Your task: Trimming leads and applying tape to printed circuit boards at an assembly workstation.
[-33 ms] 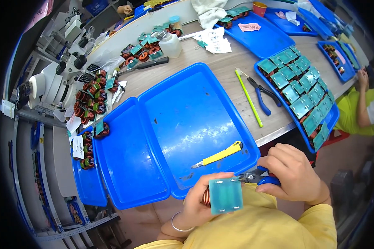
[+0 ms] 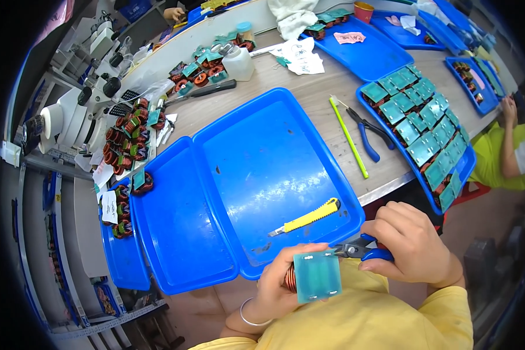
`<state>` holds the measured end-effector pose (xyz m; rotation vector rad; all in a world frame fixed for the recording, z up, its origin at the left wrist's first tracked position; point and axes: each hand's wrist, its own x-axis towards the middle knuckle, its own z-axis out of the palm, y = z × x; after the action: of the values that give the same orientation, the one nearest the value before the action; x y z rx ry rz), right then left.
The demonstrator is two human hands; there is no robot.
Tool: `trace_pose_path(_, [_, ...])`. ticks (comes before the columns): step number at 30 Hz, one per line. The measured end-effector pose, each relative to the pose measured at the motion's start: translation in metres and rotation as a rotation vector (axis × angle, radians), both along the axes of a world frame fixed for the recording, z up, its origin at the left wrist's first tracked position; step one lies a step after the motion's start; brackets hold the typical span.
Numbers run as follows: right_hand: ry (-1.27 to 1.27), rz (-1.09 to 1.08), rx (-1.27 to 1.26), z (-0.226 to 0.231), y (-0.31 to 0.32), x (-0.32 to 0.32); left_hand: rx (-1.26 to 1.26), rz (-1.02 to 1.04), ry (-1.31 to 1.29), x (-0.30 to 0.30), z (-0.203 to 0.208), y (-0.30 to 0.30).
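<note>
My left hand [image 2: 277, 283] is closed around a copper-wound coil with a square green base plate [image 2: 318, 276], the plate's flat face turned up and solder-coloured pins showing near its corners. In my right hand [image 2: 411, 242] are blue-handled cutting pliers [image 2: 378, 253]. Their jaws touch or lie very close to the plate's upper right corner pin; whether they grip it I cannot tell. Just beyond my hands, a yellow utility knife [image 2: 306, 217] lies in the large blue tray [image 2: 262, 151], its blade pointing left.
Right of the tray lie a yellow-green pen-like stick [image 2: 349, 137] and second pliers [image 2: 367, 137]. A blue tray [image 2: 472, 160] there holds rows of green-plated coils. More coils [image 2: 128, 137] are piled at left beside a smaller blue tray [image 2: 181, 221]. Another person's arm [image 2: 510, 134] shows far right.
</note>
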<state>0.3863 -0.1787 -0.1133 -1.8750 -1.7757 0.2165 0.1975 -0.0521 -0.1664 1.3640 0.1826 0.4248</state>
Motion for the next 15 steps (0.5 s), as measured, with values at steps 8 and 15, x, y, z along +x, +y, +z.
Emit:
trace_pose_path(8, [-0.045,0.037,0.001,0.003,-0.001,0.0,0.395,0.061,-0.031,0.006,0.005,0.003])
trace_pose_path(15, [-0.094,0.055,-0.006,0.01,-0.002,0.002,0.514,0.05,-0.03,0.008,0.012,0.006])
